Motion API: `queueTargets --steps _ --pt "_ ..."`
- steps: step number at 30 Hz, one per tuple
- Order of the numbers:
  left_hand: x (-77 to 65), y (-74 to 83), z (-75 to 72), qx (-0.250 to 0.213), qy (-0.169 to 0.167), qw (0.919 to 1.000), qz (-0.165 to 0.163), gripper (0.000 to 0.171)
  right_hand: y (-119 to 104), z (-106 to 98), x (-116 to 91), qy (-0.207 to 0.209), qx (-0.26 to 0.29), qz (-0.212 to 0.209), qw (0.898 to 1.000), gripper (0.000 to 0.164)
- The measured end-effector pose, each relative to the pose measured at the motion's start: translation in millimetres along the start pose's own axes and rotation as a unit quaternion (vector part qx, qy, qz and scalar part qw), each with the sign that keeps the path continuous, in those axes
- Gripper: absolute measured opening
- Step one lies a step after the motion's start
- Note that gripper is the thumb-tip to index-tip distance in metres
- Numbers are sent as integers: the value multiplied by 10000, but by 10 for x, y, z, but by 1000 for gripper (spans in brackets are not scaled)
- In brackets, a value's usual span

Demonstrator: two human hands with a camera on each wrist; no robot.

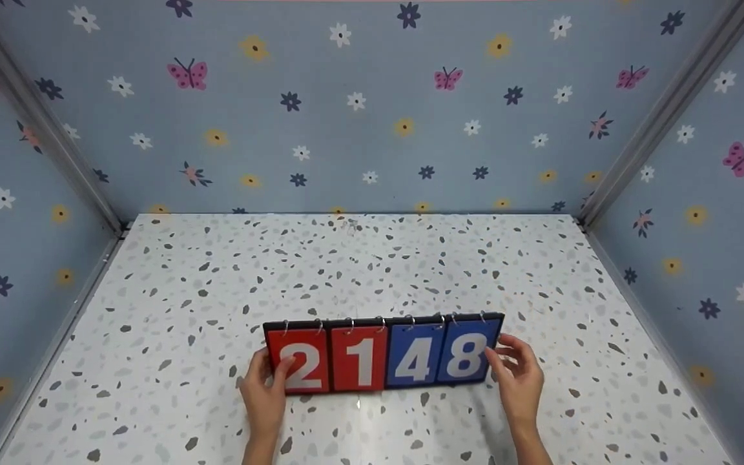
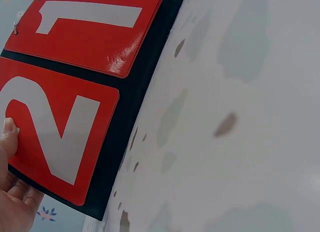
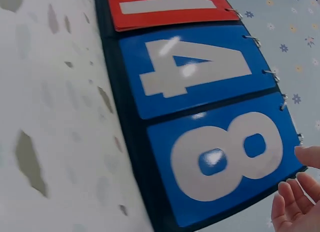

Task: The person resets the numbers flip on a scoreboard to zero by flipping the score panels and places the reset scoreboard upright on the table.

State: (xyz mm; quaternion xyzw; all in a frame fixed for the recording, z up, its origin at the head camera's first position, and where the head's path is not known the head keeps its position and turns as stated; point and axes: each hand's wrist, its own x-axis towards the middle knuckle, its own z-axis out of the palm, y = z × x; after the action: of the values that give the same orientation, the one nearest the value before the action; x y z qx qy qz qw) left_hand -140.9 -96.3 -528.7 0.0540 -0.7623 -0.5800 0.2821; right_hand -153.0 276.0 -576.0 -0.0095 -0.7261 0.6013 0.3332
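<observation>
A tabletop flip scoreboard (image 1: 385,354) stands tilted toward me, close to the near side of the table. Its red cards read 2 and 1, its blue cards 4 and 8, all hung by metal rings from a black backing. At its left end my left hand (image 1: 263,392) grips the board, thumb over the red 2 card (image 2: 75,137) and the other fingers partly hidden behind. My right hand (image 1: 519,381) holds the opposite end, its thumb by the edge of the blue 8 card (image 3: 230,157) and its fingertips right at the board's side edge.
The white speckled table (image 1: 346,271) stretches behind and around the board. Blue panels printed with flowers and butterflies enclose it at the back (image 1: 372,77), left (image 1: 30,239) and right (image 1: 721,213), with grey metal posts (image 1: 666,123) in the corners.
</observation>
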Motion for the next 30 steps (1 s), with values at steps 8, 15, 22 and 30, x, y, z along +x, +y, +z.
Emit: queueTargets --steps 8,15,22,30 --pt "5 -252 31 -396 -33 9988 285 25 -32 145 -155 439 -678 77 9967 46" --pt "13 -371 59 -393 0 9990 219 24 355 161 -182 849 -1731 -40 9812 47" --pt "16 -286 45 -249 21 9995 202 24 262 189 -157 779 -2137 84 9738 41" --pt "1 -2 3 -52 27 9999 137 24 203 142 -80 544 -1533 586 9849 31"
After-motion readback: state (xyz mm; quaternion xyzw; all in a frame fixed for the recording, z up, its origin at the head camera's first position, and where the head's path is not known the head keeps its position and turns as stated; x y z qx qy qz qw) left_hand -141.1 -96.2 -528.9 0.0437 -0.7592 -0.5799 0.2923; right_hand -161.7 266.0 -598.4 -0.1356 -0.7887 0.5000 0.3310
